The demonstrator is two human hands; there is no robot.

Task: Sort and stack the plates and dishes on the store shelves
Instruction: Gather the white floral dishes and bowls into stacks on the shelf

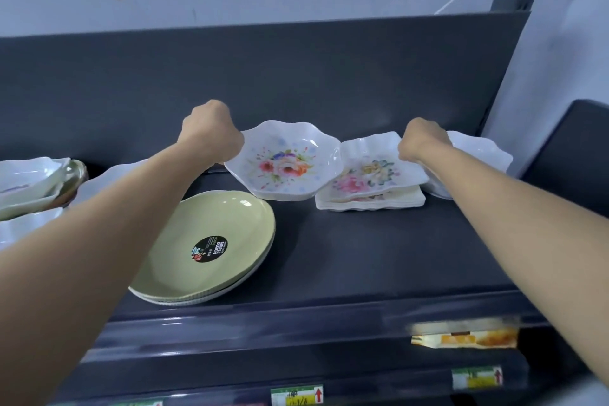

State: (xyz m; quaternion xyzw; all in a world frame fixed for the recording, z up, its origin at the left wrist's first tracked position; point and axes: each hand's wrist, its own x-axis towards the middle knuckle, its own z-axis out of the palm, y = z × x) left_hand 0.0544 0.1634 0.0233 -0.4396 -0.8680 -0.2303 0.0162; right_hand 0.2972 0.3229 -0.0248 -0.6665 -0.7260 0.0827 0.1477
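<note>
My left hand [211,132] is clamped on the left rim of a scalloped flowered dish [283,161], which it holds tilted over the back of the shelf [362,257]. My right hand [423,143] is curled round the back right corner of the top square plate [372,175], which sits tilted on a stack of square plates [369,203] just beside the dish. A white bowl [478,155] stands behind that hand at the shelf's right end. A stack of green plates [211,241] lies at the front edge, left of middle.
</note>
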